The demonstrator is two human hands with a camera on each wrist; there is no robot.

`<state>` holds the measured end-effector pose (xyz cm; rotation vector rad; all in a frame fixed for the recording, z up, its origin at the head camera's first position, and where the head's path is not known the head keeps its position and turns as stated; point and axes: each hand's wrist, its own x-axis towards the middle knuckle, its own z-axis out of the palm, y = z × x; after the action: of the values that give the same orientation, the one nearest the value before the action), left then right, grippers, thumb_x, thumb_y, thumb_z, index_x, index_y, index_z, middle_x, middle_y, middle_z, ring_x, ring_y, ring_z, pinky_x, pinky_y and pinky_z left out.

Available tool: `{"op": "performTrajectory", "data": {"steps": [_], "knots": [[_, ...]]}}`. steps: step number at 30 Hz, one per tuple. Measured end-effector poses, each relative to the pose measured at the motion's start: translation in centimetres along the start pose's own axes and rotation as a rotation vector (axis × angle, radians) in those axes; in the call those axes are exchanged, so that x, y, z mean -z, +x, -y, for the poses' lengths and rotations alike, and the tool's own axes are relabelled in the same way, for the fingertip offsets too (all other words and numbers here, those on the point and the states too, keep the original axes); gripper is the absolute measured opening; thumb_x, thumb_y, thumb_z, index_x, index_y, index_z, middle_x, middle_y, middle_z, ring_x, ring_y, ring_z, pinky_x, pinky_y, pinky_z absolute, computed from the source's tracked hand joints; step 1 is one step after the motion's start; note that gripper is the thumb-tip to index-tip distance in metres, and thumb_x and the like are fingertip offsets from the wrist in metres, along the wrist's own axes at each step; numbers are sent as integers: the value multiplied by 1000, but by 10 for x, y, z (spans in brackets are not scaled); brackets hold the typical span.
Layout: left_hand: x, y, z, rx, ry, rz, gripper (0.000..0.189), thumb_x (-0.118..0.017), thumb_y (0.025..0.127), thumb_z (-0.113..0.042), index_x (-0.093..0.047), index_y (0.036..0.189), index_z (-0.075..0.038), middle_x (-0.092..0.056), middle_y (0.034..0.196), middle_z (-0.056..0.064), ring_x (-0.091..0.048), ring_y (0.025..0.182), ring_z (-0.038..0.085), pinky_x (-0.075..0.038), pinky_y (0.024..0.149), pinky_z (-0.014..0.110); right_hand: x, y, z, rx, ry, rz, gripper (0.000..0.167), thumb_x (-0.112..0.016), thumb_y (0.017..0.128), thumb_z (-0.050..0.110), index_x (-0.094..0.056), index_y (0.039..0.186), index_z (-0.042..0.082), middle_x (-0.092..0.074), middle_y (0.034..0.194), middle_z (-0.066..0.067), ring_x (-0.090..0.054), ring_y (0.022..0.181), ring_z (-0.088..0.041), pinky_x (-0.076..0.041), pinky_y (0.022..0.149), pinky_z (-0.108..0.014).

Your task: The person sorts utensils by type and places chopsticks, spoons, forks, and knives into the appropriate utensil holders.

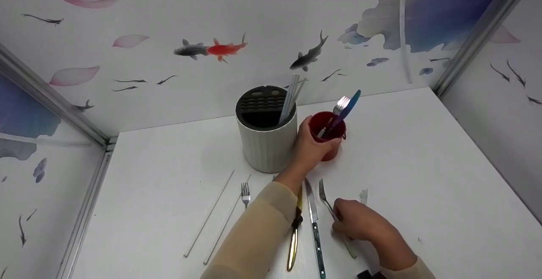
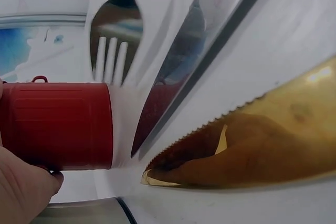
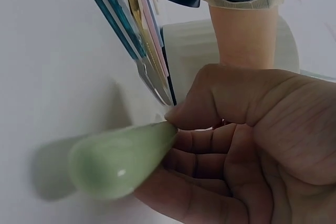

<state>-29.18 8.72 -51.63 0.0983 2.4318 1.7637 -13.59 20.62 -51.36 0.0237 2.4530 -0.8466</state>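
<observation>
My left hand point(image 1: 311, 152) grips a small red bucket-shaped cup point(image 1: 330, 154) around its side, just right of a ribbed off-white utensil holder point(image 1: 266, 152). A silver fork point(image 1: 340, 104) and a blue-purple handled utensil point(image 1: 352, 106) lean in the cup. Nearer the front, my right hand point(image 1: 360, 222) pinches a fork point(image 1: 323, 192) between thumb and fingers; its rounded pale green handle point(image 3: 115, 166) points out towards the right wrist camera. Beside it on the left lies a teal-handled knife point(image 1: 316, 236), then a gold serrated knife point(image 1: 293, 249), partly covered by the left sleeve.
Clear straws point(image 1: 290, 97) stand in the holder's large opening. Left of the left forearm lie two thin white sticks point(image 1: 211, 211) and another fork point(image 1: 245, 192), partly hidden by the sleeve. A transparent fork point(image 1: 363, 195) lies beyond the right hand. Printed wall panels border the white table point(image 1: 423, 152).
</observation>
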Motion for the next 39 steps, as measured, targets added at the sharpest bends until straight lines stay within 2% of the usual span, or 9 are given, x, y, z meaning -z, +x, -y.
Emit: {"op": "performTrajectory", "data": {"steps": [10, 16, 21, 27, 33, 39], "knots": [[-1, 0, -1, -21, 20, -15, 99, -87, 84, -39, -27, 161, -25, -45, 158, -4, -43, 146, 16, -48, 115, 40, 22, -5, -13, 63, 32, -85, 7, -63, 92, 7, -56, 94, 7, -58, 75, -6, -55, 60, -18, -44, 51, -32], [-2, -1, -1, -26, 40, -40, 97, -86, 85, -41, -27, 161, -27, -45, 157, -4, -43, 146, 16, -48, 116, 39, 36, -5, -24, 48, 87, -130, 6, -60, 93, 9, -55, 96, 7, -56, 75, -5, -54, 62, -17, -43, 53, -31], [-5, -3, -1, -7, 70, -54, 97, -86, 85, -42, -27, 161, -30, -44, 159, -5, -42, 146, 16, -52, 112, 39, 49, -3, -36, 45, 224, -199, 11, -56, 97, 11, -54, 105, 3, -56, 82, -6, -56, 72, -19, -52, 60, -32], [-6, -1, -1, -9, 64, -49, 97, -86, 84, -42, -27, 160, -31, -44, 158, -6, -42, 146, 15, -55, 107, 39, 65, 1, -43, 99, 456, -367, 21, -50, 102, 10, -51, 119, -3, -58, 97, -12, -65, 86, -21, -63, 72, -33], [-6, -2, 1, -20, 72, -48, 96, -86, 85, -41, -27, 160, -30, -45, 158, -6, -42, 146, 15, -54, 108, 39, 76, 8, -36, 136, 613, -507, 26, -52, 107, 15, -50, 127, 1, -61, 113, -17, -71, 95, -11, -64, 80, -28], [-5, -3, 2, -25, 65, -46, 97, -85, 86, -42, -26, 161, -30, -44, 159, -6, -42, 147, 16, -53, 110, 40, 92, 18, -19, 189, 721, -638, 20, -53, 107, 18, -52, 125, 9, -63, 110, -9, -74, 98, -8, -62, 84, -24]]}}
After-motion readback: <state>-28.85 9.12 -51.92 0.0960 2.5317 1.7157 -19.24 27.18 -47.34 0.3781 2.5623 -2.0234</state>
